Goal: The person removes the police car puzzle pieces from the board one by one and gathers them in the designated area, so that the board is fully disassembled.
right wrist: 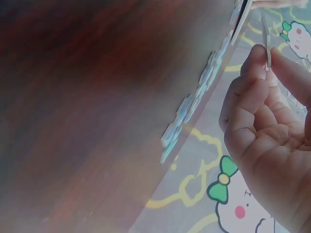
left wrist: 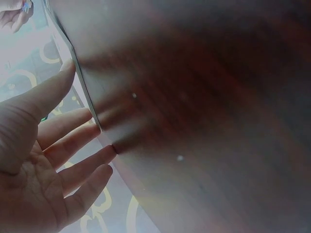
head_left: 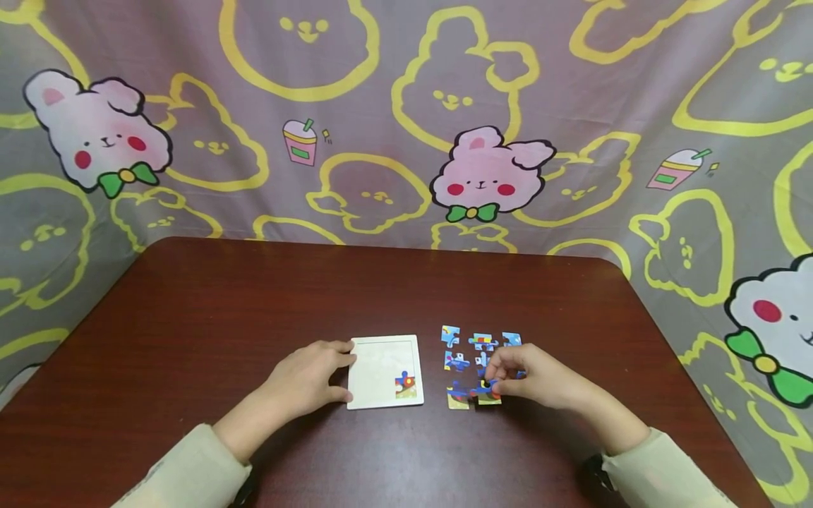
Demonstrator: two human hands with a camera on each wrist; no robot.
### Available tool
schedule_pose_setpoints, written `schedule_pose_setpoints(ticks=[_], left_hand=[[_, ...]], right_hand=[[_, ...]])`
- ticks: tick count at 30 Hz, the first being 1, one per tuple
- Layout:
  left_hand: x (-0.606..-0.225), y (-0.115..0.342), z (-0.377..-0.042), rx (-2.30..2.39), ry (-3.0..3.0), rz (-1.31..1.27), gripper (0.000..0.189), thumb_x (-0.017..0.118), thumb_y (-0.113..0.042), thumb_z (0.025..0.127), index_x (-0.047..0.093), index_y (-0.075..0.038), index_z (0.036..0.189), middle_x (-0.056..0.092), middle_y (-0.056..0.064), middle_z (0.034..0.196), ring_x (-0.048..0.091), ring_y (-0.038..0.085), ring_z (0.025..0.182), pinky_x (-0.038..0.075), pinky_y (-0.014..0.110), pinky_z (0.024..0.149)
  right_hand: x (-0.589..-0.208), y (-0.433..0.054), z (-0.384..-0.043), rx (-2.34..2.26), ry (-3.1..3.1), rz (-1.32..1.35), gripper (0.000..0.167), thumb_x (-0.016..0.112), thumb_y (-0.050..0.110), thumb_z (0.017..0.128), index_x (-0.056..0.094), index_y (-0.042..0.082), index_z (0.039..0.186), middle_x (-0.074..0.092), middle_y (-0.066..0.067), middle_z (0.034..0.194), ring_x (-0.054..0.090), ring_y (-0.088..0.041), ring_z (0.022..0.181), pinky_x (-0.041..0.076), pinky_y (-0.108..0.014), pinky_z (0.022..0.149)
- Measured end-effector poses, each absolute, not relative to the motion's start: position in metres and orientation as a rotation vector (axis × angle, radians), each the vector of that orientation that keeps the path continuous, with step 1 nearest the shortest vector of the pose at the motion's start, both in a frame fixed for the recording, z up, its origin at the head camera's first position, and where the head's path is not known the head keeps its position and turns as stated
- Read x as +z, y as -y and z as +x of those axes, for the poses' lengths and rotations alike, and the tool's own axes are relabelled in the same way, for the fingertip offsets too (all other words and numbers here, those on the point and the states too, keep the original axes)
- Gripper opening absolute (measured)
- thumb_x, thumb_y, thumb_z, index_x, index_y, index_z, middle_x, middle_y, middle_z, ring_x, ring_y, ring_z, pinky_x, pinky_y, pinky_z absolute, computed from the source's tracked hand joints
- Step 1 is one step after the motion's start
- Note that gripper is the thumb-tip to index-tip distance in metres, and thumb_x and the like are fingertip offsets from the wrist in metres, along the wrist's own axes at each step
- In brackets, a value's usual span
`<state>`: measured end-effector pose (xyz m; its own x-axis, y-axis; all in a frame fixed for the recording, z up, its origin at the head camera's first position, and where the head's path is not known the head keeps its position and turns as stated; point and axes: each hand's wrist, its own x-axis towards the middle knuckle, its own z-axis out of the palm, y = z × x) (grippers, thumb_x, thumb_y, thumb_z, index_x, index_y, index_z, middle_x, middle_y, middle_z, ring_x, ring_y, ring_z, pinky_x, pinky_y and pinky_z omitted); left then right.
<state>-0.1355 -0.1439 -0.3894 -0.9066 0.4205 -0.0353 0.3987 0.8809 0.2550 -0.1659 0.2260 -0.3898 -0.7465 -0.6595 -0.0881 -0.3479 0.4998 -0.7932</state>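
Note:
A pale square puzzle tray lies on the table, with one puzzle piece in its near right corner. My left hand touches the tray's left edge; in the left wrist view its fingers reach out mostly straight to that edge. Right of the tray, my right hand pinches a puzzle piece between thumb and forefinger. The right wrist view shows this piece edge-on, raised off the tabletop. Under and around that hand lie loose puzzle pieces, partly hidden by the fingers.
Several loose pieces sit in rough rows beside the tray, including a sky-blue one at the back left and another at the back right. A dark red-brown table carries everything. Behind it hangs a cartoon-print curtain.

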Motion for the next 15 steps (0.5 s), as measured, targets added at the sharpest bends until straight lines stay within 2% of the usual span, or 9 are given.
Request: schedule_pose_setpoints(ticks=[11, 15], left_hand=[[-0.3899, 0.1434, -0.1346, 0.388, -2.955, 0.601, 0.055, 0.088, -0.028, 0.074, 0.071, -0.005, 0.121, 0.064, 0.011, 0.135, 0.061, 0.033, 0.124, 0.05, 0.05, 0.1], [-0.392, 0.1428, -0.1358, 0.4, -2.952, 0.595, 0.055, 0.088, -0.029, 0.074, 0.071, -0.007, 0.122, 0.064, 0.011, 0.135, 0.061, 0.034, 0.124, 0.05, 0.05, 0.1]], right_hand=[[-0.397, -0.2325, -0.1656, -1.121, -2.33, -0.809, 0.007, 0.07, 0.007, 0.091, 0.065, 0.006, 0.096, 0.067, 0.0, 0.079, 0.059, -0.003, 0.073, 0.05, -0.022, 0.069], [-0.3982, -0.2328, -0.1659, -1.12, -2.324, -0.801, 0.007, 0.068, 0.005, 0.091, 0.064, 0.003, 0.096, 0.068, -0.002, 0.079, 0.058, -0.003, 0.071, 0.049, -0.022, 0.066]])
